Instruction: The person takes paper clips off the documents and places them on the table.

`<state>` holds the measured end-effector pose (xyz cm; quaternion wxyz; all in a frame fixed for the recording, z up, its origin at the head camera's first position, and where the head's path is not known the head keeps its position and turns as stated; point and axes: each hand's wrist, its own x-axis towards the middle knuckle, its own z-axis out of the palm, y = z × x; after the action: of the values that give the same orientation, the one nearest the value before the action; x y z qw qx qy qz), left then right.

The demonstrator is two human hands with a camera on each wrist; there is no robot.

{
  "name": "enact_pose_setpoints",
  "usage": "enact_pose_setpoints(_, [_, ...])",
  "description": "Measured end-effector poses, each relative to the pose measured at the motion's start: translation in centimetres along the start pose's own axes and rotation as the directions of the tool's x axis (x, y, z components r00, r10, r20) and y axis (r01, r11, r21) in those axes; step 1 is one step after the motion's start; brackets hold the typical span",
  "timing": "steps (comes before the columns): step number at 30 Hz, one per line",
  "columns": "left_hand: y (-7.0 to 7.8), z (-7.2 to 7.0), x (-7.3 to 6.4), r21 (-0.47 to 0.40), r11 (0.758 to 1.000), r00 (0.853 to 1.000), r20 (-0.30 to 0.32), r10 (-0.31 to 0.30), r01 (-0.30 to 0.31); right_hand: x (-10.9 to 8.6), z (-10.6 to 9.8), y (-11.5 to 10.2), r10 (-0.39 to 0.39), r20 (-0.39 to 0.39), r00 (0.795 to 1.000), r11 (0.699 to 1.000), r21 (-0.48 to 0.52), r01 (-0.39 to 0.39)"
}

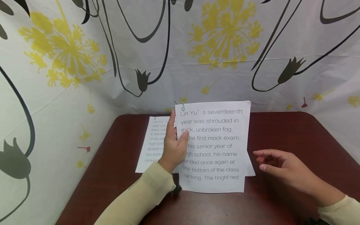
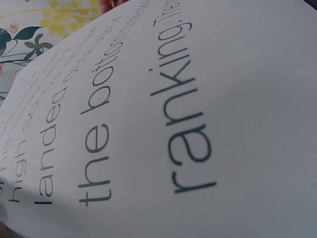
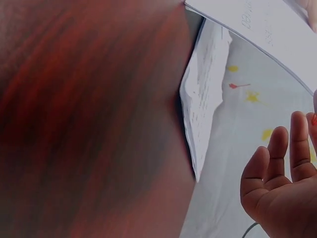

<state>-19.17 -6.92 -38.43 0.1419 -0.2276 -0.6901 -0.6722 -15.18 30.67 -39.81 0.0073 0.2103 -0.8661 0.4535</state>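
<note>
My left hand (image 1: 172, 150) grips a printed sheet stack (image 1: 213, 184) by its left edge, thumb across the front and fingers behind. The pages stand tilted up toward me, with a dark greenish paper clip (image 1: 183, 107) at the top left corner. Large print on the held pages (image 2: 247, 124) fills most of the left wrist view. To the right of the pages and apart from them, my right hand (image 1: 287, 168) has a small red paper clip (image 1: 260, 160) between its bent fingers and thumb. In the right wrist view its clip is mostly out of frame.
Behind the held pages, a second printed stack (image 1: 153, 156) lies on the dark red-brown table (image 1: 281, 131), partly covered in the head view. It also has a clip at its top. A white flowered cloth (image 1: 180, 62) hangs along the table's back and sides.
</note>
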Motion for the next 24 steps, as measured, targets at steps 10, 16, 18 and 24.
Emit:
enact_pose_setpoints(10, [0.0, 0.0, 0.1, -0.004, 1.0, 1.0, 0.001, -0.012, 0.012, -0.9, 0.9, 0.6, 0.045, 0.04, 0.998, 0.999, 0.014, -0.046])
enact_pose_setpoints(16, [0.0, -0.1, 0.0, -0.001, 1.0, 1.0, -0.006, -0.027, 0.027, -1.6, 1.3, 1.0, 0.043, 0.065, 0.997, 0.999, 0.016, -0.044])
enact_pose_setpoints(18, [0.0, -0.1, 0.0, -0.001, 1.0, 1.0, -0.008, -0.028, 0.028, -1.8, 1.5, 1.2, 0.03, 0.071, 0.997, 0.999, 0.034, -0.033])
enact_pose_setpoints(24, [-0.1, 0.0, 0.1, 0.002, 1.0, 1.0, -0.007, -0.023, 0.023, -2.2, 1.7, 1.6, 0.0, 0.121, 0.993, 0.995, 0.1, -0.012])
